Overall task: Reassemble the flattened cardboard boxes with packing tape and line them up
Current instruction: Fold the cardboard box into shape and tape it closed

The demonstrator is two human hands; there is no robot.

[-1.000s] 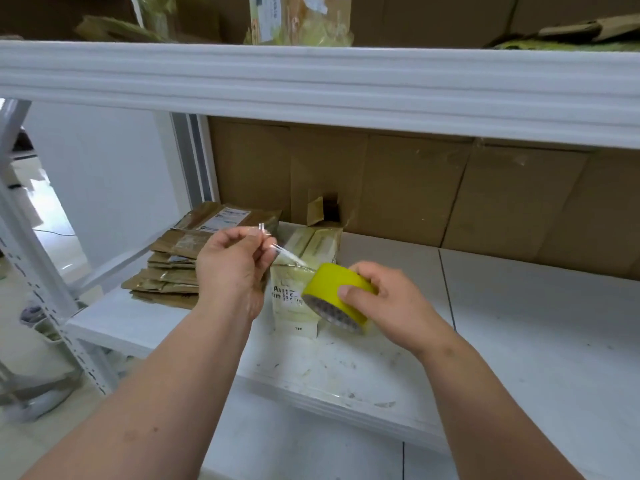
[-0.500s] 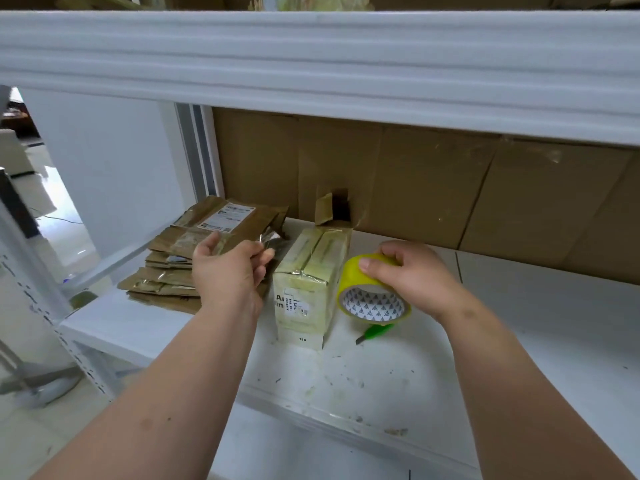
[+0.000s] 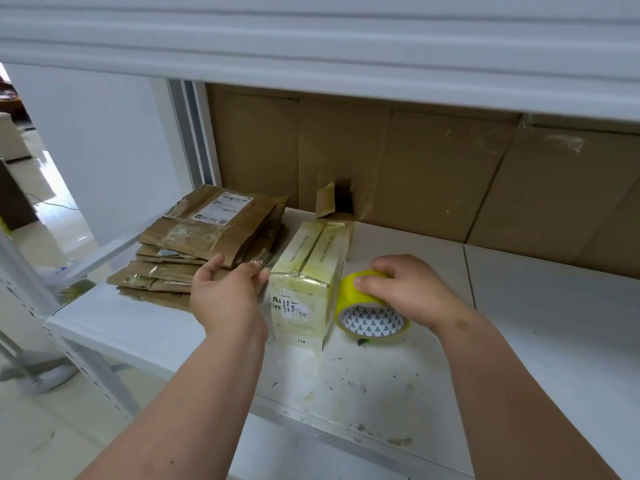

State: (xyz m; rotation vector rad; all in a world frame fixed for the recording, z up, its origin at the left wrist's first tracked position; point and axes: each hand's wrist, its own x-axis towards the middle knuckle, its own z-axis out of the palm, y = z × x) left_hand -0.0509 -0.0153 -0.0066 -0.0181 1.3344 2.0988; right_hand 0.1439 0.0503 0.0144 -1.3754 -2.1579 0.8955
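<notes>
A small assembled cardboard box (image 3: 313, 268), wrapped in yellowish tape, stands on the white shelf (image 3: 536, 341). My left hand (image 3: 225, 299) is at the box's left side, and its fingertips pinch a crinkled strip of clear tape (image 3: 260, 262) against the top left edge. My right hand (image 3: 412, 289) grips the yellow packing tape roll (image 3: 370, 315) from above. The roll rests on the shelf, touching the box's right side. A stack of flattened cardboard boxes (image 3: 211, 233) lies to the left of the box, behind my left hand.
The upper shelf's white beam (image 3: 311, 46) hangs low overhead. Brown cardboard panels (image 3: 436, 174) line the back, and a small torn flap opening (image 3: 334, 199) sits behind the box. A green object (image 3: 363, 342) peeks from under the roll. The shelf's left upright (image 3: 86, 362) is perforated.
The roll came down from mid-air onto the shelf beside the box. My left hand lowered with the tape strip to the box's left top edge. My view moved closer.
</notes>
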